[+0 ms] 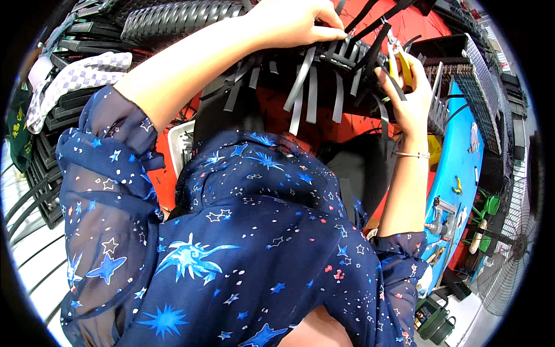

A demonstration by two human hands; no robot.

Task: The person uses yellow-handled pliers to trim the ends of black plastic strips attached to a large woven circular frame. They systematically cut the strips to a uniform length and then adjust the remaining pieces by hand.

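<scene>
Dark flat strips [299, 84] hang in a loose fringe from a black woven piece [338, 59] in front of me. My left hand [298, 23] reaches over its top edge, thumb and fingers closed on a black strip there. On the right, my right hand [415, 101] is wrapped round yellow-handled pliers [406, 68], their metal jaws pointing up beside the strips. Its thumb lies against a dark strip. The exact grip of the left fingertips is partly hidden.
A blue table [457, 156] at right carries a metal tool [442, 217] and small yellow pliers [458, 186]. Black woven panels [179, 22] stand behind on the left, with a checked cloth [87, 78] nearby. A fan [514, 248] is at far right; red sheeting [277, 113] lies below.
</scene>
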